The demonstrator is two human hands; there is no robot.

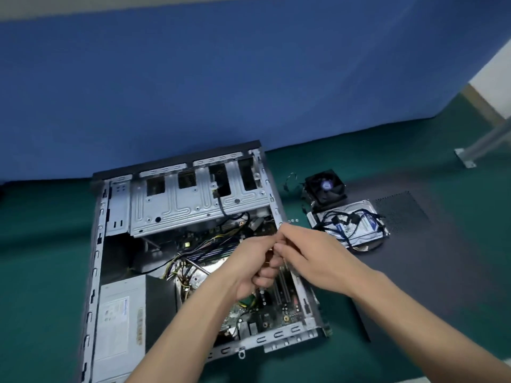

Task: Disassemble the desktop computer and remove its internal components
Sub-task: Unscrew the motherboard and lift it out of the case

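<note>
Metal case (116,236) seemingly beneath fingers (272,262).

Left hand (255,265) and right hand (307,251) meet, fingers curled over something small, possibly a screw; item hidden. Forearms cover much of motherboard (276,308). Power supply (119,327) cut by bottom edge.

From the single wide-angle camera on my head, I look forward and steeply down, close over my two hands and the open computer case (177,244) on the green floor (41,258).
</note>
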